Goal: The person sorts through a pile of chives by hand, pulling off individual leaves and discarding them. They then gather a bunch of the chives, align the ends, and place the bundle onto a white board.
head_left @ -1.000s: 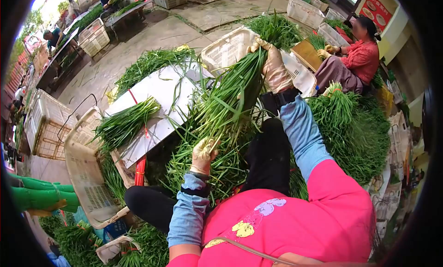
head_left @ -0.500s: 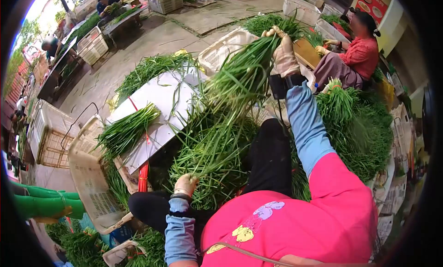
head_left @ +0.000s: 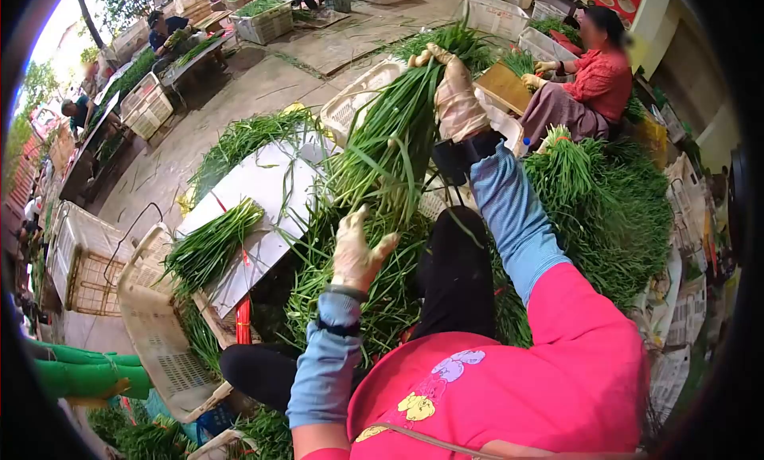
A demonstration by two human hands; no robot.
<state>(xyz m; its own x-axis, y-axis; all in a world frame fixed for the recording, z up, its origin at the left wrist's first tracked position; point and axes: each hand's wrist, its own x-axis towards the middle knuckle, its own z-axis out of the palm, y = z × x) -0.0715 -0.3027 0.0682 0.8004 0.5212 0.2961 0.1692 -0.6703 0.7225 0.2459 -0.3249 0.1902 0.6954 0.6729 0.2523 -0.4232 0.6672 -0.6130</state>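
My right hand (head_left: 455, 98), gloved and raised, grips a bunch of garlic chives (head_left: 386, 142) whose long leaves hang down to the left. Just below the leaf ends is my left hand (head_left: 358, 253), also gloved, with thumb and fingers apart and nothing in it. Loose chives (head_left: 322, 297) lie heaped beneath that hand, in front of my knees. To the left, a white board (head_left: 278, 189) slopes across a crate. A neat bundle of chives (head_left: 216, 239) rests on it beside a thin red strip. Red ties (head_left: 243, 323) hang at the board's near corner.
A co-worker in red (head_left: 598, 86) sits at the right, handling chives. Between us stands a large chive heap (head_left: 605, 213). Plastic crates flank me: one at left (head_left: 163, 333), another ahead (head_left: 362, 98). Green bamboo-like poles (head_left: 91, 370) jut in at lower left. Other people work farther back.
My left hand has let go of the hanging leaf ends and moved up and right, its fingers opening. The bunch in my right hand has shifted slightly left as the view turned.
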